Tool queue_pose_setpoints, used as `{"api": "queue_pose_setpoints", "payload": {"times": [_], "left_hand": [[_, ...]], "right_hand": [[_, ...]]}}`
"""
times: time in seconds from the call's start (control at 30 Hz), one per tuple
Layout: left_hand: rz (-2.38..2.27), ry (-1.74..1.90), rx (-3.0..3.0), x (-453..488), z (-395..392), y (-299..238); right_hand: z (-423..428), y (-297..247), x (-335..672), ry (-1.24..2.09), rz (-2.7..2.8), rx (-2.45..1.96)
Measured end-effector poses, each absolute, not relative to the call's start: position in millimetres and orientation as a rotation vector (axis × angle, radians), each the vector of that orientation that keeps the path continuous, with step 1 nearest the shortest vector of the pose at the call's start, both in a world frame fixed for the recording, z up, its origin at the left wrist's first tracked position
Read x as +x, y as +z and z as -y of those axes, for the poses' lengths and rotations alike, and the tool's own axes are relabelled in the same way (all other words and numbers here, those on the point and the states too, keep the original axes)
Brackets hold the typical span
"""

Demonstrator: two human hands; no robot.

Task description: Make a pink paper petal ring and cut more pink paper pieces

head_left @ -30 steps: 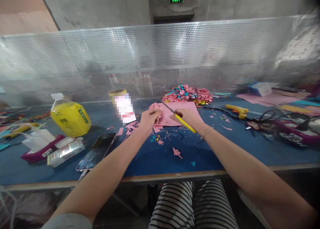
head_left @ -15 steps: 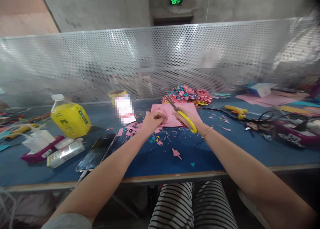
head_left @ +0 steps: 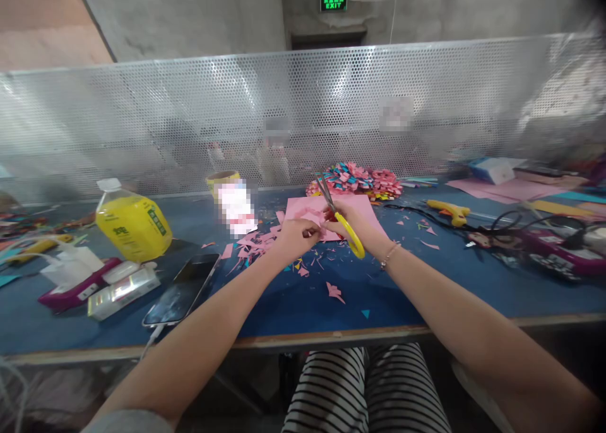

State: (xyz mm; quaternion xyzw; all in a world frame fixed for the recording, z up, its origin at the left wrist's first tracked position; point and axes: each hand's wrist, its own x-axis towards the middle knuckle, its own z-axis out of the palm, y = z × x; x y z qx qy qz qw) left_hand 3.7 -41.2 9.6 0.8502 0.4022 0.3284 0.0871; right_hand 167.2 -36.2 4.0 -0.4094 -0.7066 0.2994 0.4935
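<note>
My right hand (head_left: 360,223) is closed around a pair of scissors with yellow handles (head_left: 354,238), blades pointing away from me and slightly left. Its fingertips also seem to touch a small strip of pink paper (head_left: 322,215). Fingers curled in a pinch, my left hand (head_left: 299,236) is at the other end of that strip, close beside the right. Both hands are over a flat pink paper sheet (head_left: 367,211). Pink paper scraps (head_left: 253,247) lie to the left of the hands. The exact cut shape between the fingers is too small to make out.
Behind the sheet lies a fringed paper bundle (head_left: 350,177). A lit phone (head_left: 237,209) leans on a tape roll (head_left: 227,175). Left are a yellow-liquid bottle (head_left: 135,221) and a dark phone (head_left: 184,291). Right are a glue gun (head_left: 449,212) and a purple power strip (head_left: 558,250).
My left hand has shifted slightly right and toward me. My right hand has turned a little, so the scissors' handles sit further left and lower.
</note>
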Motion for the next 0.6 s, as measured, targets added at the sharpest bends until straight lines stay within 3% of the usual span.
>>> {"api": "queue_pose_setpoints", "payload": {"times": [0.27,0.6], "left_hand": [[-1.200,0.980,2.548,3.6,41.6,11.2],[-1.155,1.082,2.113,8.3,49.3,13.6]], "right_hand": [[40.2,4.5,166.5,0.912,1.730,-0.992],[49.7,9.9,163.7,0.723,1.713,-0.963]]}}
